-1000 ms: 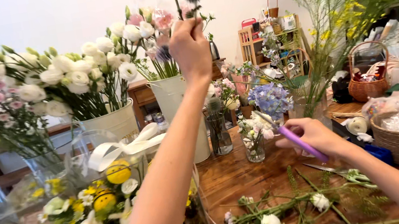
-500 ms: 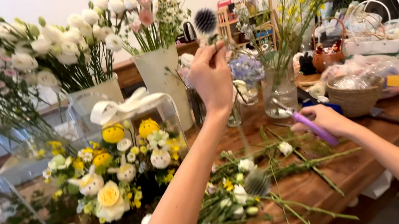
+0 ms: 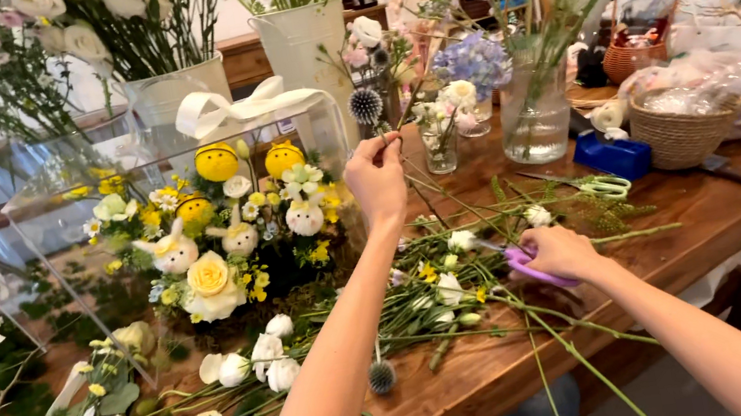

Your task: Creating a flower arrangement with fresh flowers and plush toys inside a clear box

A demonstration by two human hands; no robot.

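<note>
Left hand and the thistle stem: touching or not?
Touching. The head view shows the left hand raised with its fingertips pinched around the thistle stem just below the spiky blue head; no gap shows between fingers and stem.

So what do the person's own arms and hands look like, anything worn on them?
Both forearms are bare right up to the bottom edge of the picture, no sleeves showing. The left hand and the right hand wear no gloves, and no watch, bracelet or ring is visible.
</note>
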